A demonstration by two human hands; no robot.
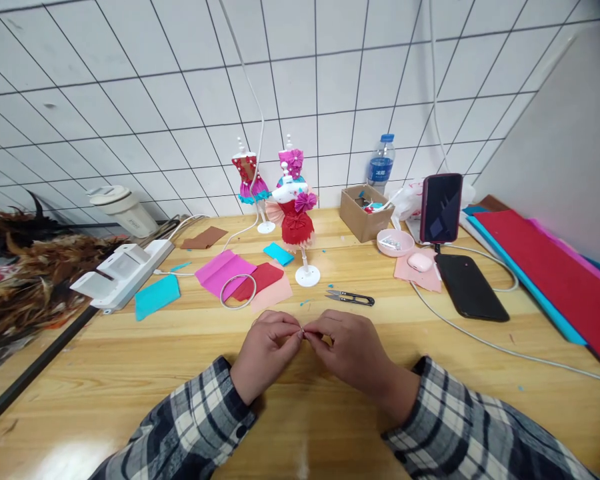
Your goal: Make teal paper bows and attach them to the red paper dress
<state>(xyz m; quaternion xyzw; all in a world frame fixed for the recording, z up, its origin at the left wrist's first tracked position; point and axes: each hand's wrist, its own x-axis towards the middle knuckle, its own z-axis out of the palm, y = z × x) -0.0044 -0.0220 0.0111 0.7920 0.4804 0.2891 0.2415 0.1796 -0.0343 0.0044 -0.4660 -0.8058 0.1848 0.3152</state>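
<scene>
My left hand (pixel 270 347) and my right hand (pixel 353 350) meet over the front middle of the table, each with thumb and forefinger pinched. Something tiny sits where the fingertips come together, too small to make out. Just beyond my right hand lies a pair of thread snips (pixel 351 297), blades pointing left. Behind the hands stands a small white dress form (pixel 307 275) in a red paper outfit (pixel 298 228) with a magenta paper flower (pixel 305 201). Two more dressed forms are at the wall, one in red and magenta (pixel 250 180), the other with a magenta top (pixel 291 160).
Crepe paper pieces in magenta (pixel 225 272), blue (pixel 157 297) and red (pixel 263 280) lie left. A cardboard box (pixel 363 217), pink dish (pixel 396 244), propped phone (pixel 441 210) and flat black phone (pixel 473 287) stand right. A power strip (pixel 125 273) and cables cross the table.
</scene>
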